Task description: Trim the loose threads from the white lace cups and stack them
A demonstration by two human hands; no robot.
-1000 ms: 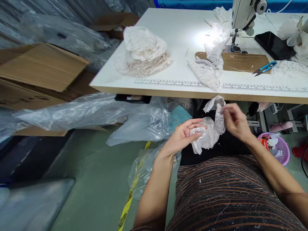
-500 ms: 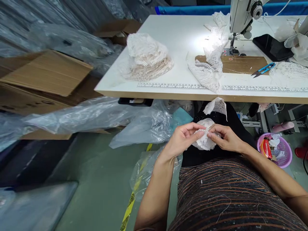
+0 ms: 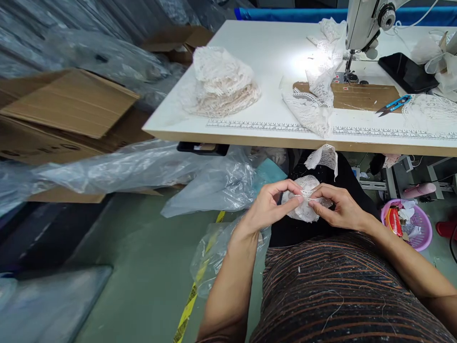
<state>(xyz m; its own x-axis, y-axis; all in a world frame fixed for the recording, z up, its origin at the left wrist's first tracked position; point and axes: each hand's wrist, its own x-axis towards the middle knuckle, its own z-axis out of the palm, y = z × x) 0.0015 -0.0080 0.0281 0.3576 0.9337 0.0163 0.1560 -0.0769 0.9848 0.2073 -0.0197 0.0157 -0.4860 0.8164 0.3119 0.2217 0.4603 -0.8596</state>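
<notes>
A piece of white lace (image 3: pixel 303 212) is held over my lap, below the table's front edge. My left hand (image 3: pixel 273 205) pinches its left side between thumb and fingers. Opposite, my right hand (image 3: pixel 333 205) grips the same lace, thumb against forefinger. The two sets of fingertips are a short way apart, with lace between them. Just above my hands, another end of lace (image 3: pixel 324 157) hangs over the table edge. More white lace (image 3: pixel 321 88) lies on the table, running back beside the sewing machine's needle area (image 3: pixel 350 71).
A stack of lace (image 3: pixel 224 83) sits on the table's left part. Blue thread snips (image 3: pixel 394 105) and a black phone (image 3: pixel 410 71) lie near the sewing machine (image 3: pixel 364 24). A pink basket (image 3: pixel 424 228) stands at right on the floor. Cardboard boxes (image 3: pixel 71 102) and plastic sheeting (image 3: pixel 214 186) occupy the left.
My fingertips have drawn slightly apart along the lace, and more of it shows under my right hand. The whole view has shifted a little; things on the table stay put.
</notes>
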